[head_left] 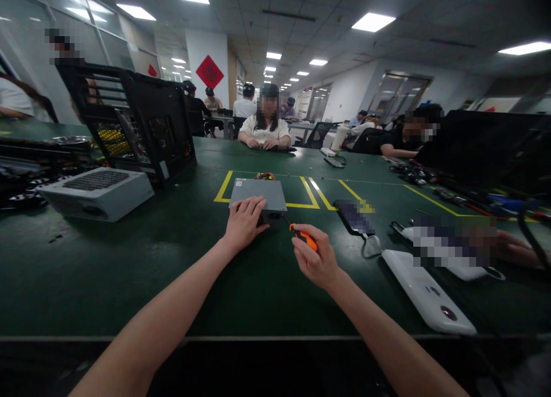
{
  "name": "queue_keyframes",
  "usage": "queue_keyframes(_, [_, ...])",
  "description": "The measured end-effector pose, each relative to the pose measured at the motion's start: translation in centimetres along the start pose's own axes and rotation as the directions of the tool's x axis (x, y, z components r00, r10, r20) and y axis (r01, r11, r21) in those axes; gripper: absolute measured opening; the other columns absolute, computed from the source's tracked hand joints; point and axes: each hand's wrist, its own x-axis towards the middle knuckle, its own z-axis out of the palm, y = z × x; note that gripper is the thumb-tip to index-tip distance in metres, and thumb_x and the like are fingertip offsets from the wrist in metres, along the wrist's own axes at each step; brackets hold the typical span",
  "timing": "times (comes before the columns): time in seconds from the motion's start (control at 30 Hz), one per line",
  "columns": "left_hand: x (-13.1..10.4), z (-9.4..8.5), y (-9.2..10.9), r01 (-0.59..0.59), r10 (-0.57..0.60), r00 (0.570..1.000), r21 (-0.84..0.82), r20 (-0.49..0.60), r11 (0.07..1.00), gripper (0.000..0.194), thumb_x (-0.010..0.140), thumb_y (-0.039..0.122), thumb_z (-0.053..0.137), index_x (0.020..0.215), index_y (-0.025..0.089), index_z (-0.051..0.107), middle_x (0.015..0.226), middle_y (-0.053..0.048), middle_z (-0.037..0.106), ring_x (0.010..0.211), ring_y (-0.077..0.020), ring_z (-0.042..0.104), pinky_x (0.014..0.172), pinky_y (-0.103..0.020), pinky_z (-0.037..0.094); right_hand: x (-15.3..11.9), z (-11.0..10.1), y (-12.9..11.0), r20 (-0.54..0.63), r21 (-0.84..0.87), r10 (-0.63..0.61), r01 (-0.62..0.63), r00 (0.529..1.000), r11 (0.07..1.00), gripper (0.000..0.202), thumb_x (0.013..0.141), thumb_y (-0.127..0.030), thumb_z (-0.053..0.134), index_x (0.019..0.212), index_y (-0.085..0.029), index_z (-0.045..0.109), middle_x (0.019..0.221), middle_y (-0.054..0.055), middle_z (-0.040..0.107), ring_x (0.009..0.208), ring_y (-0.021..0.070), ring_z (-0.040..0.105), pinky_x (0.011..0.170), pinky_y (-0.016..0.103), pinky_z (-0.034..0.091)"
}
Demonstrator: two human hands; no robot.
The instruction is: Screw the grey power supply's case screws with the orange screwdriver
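Observation:
A grey metal computer power supply (pixel 262 189) lies on the green table in front of me, with a bundle of coloured wires (pixel 266 176) at its far side. My left hand (pixel 244 220) rests on its top near the front edge, fingers stretched out and the thumb apart. Between the thumb and fingers at the front face is a dark part that I cannot make out. My right hand (pixel 316 256) is closed around an orange and black screwdriver (pixel 306 238). The screwdriver's thin shaft points at the power supply's front right corner; whether the tip touches is unclear.
To the left stand a second power supply (pixel 103 191) and an open black computer case (pixel 142 121). On the right lie a phone (pixel 353 216) and a white power bank (pixel 426 291) with a cable. A person (pixel 264 124) sits across the table (pixel 129 282); another person's hand (pixel 512 248) is at right.

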Motion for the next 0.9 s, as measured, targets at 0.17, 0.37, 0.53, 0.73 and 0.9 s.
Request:
queue_keyframes(0.17, [0.0,0.2,-0.3,-0.003,0.003,1.0,-0.008,-0.004,1.0,0.056,0.077,0.032,0.062,0.126,0.017,0.041,0.131,-0.012,0.047,0.12,-0.0279,0.04,0.094,-0.044,0.026,-0.1,0.0,0.1,-0.011,-0.028,0.026,-0.026,1.0,0.999,0.045,0.074,-0.006,0.058,0.11,-0.026,0.042,0.11,0.007,0.048,0.1,0.02,0.053,0.074,0.036,0.055])
queue_keyframes(0.37, [-0.1,0.1,-0.2,-0.02,0.02,1.0,-0.02,-0.002,1.0,0.055,0.078,0.029,0.059,0.128,0.016,0.04,0.133,-0.014,0.045,0.122,-0.0284,0.037,0.097,-0.044,0.025,-0.4,0.2,-0.3,0.015,0.03,0.02,-0.02,1.0,0.999,0.044,0.074,-0.003,0.054,0.112,-0.022,0.041,0.117,0.011,0.047,0.108,0.0211,0.051,0.079,0.039,0.055])
queue_keyframes(0.53, [-0.5,-0.2,-0.4,-0.06,0.06,0.998,-0.035,0.015,0.998,0.055,0.08,0.026,0.055,0.131,0.015,0.036,0.136,-0.014,0.042,0.127,-0.0273,0.033,0.101,-0.045,0.021,-0.6,0.1,-0.7,0.061,0.024,-0.049,0.047,0.997,0.999,0.04,0.074,-0.005,0.057,0.108,-0.023,0.045,0.114,0.009,0.049,0.106,0.0208,0.052,0.076,0.036,0.055])
queue_keyframes(0.73, [-1.0,-0.8,-0.6,-0.13,0.133,0.99,-0.056,0.051,0.99,0.042,0.083,0.025,0.051,0.125,0.022,0.045,0.134,-0.011,0.042,0.126,-0.0253,0.034,0.103,-0.047,0.02,-0.4,-0.2,-1.0,0.041,0.033,0.017,-0.018,0.999,0.999,0.038,0.074,-0.009,0.057,0.107,-0.023,0.043,0.113,0.01,0.048,0.105,0.0213,0.052,0.075,0.036,0.055])
queue_keyframes(0.9, [-1.1,-1.1,-0.5,-0.201,0.202,0.975,-0.019,0.09,0.979,0.035,0.083,0.024,0.053,0.118,0.026,0.052,0.138,-0.014,0.035,0.129,-0.0285,0.028,0.101,-0.052,0.021,-0.1,-0.4,-0.9,0.012,0.045,0.042,-0.042,0.999,0.998,0.043,0.075,-0.003,0.053,0.112,-0.021,0.039,0.116,0.012,0.045,0.108,0.0213,0.05,0.079,0.037,0.054])
